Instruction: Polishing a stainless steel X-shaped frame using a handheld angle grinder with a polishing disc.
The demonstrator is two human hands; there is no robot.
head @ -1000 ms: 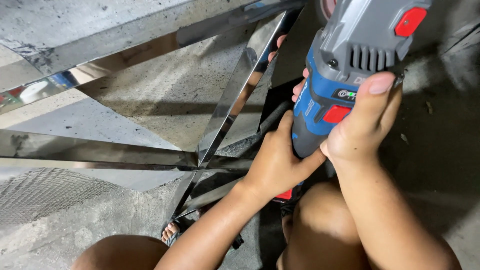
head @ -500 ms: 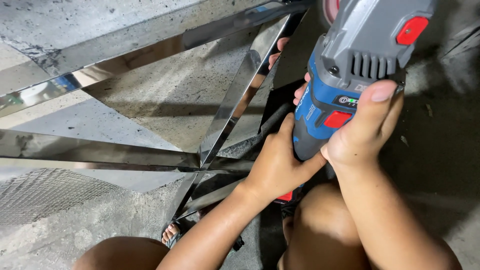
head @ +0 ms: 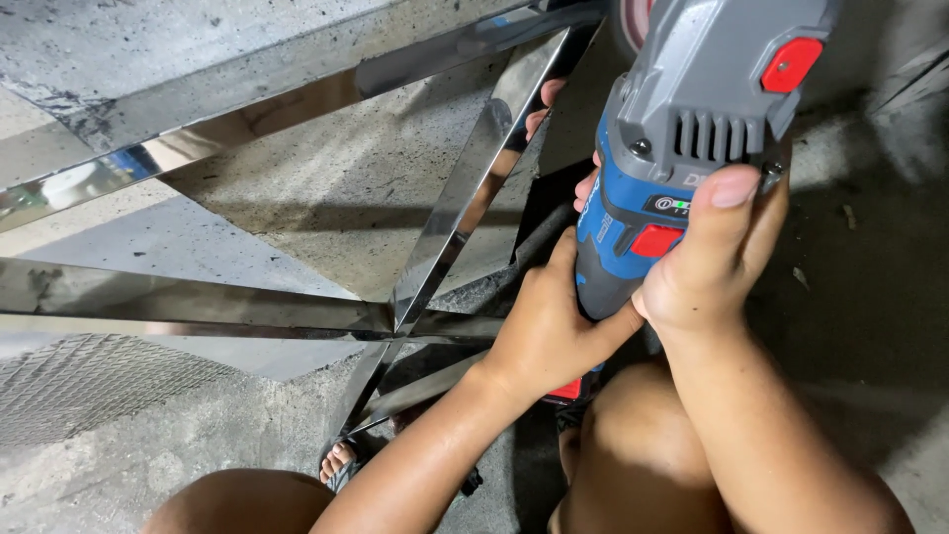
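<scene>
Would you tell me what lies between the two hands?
In the head view, the blue body of the power tool lies between the left hand and right hand; both grip it.

The power tool is matt grey-and-blue plastic; the metal bars are mirror-polished; the concrete floor at centre is rough and matt.

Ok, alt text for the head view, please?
Both hands grip a blue and grey power tool: left hand around its lower body, right hand higher up. Beside it, polished metal bars cross over a concrete floor.
</scene>
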